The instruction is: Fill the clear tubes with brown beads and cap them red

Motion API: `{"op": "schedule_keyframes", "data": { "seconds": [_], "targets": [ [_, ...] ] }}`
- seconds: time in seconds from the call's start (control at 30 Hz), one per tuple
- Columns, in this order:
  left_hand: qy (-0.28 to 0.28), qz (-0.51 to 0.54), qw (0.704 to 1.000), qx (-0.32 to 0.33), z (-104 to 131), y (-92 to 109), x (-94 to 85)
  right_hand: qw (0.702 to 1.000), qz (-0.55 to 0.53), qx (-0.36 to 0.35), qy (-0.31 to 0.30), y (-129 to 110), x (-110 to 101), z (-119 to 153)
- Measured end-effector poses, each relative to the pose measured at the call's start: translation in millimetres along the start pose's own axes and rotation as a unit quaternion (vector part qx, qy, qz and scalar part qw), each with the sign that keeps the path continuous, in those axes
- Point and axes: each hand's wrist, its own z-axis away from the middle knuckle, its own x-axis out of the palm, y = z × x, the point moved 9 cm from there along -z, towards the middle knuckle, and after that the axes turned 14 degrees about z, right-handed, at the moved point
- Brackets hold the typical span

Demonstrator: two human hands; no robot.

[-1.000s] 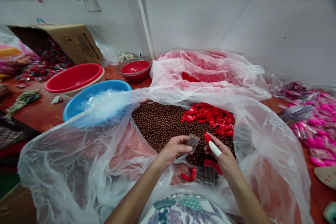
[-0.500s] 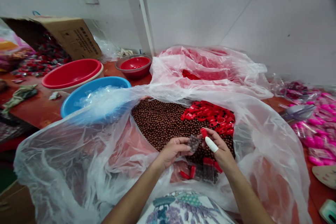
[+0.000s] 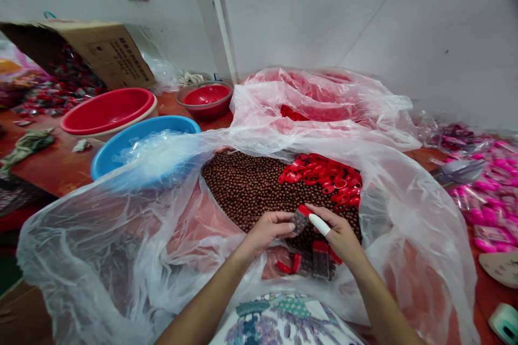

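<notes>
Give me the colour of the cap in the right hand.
The cap in the right hand is red, best seen in the head view.

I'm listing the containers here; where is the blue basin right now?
In the head view, the blue basin stands left of the brown balls, just nearer than the large red basin, with plastic sheeting partly veiling its near side.

A small box (image 3: 299, 223) with a red cap (image 3: 304, 209) fills the gap between left fingers (image 3: 282, 216) and right fingers (image 3: 326, 213). Toward 11 o'clock, a hand could pass low over brown beads (image 3: 246, 183); at 1, piled red pieces (image 3: 342, 178) obstruct. Raised folds of plastic sheet (image 3: 408, 215) hem the beads from 9 to 3. A filled pack (image 3: 321, 263) blocks 5.
</notes>
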Motion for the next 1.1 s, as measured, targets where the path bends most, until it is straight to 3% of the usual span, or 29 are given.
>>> {"op": "schedule_keyframes", "data": {
  "seconds": [0.4, 0.6, 0.73, 0.87, 1.1],
  "targets": [
    [-0.007, -0.062, 0.997, 0.034, 6, 7, 4.2, 0.982, 0.128, -0.141, -0.011, -27, -2, 14],
    [-0.014, -0.109, 0.992, 0.059, 9, 13, 8.6, 0.989, 0.097, -0.115, 0.002, -21, -4, 15],
    [-0.02, -0.145, 0.986, 0.083, 10, 18, 10.9, 0.982, 0.117, -0.15, 0.007, -22, -3, 18],
    [0.005, -0.097, 0.993, 0.065, 9, 13, 6.7, 0.974, 0.158, -0.164, -0.004, -21, 4, 19],
    [0.035, 0.056, 0.997, 0.032, 5, -3, 14.2, 0.957, 0.235, -0.164, 0.044, -25, 25, 24]
  ]
}}
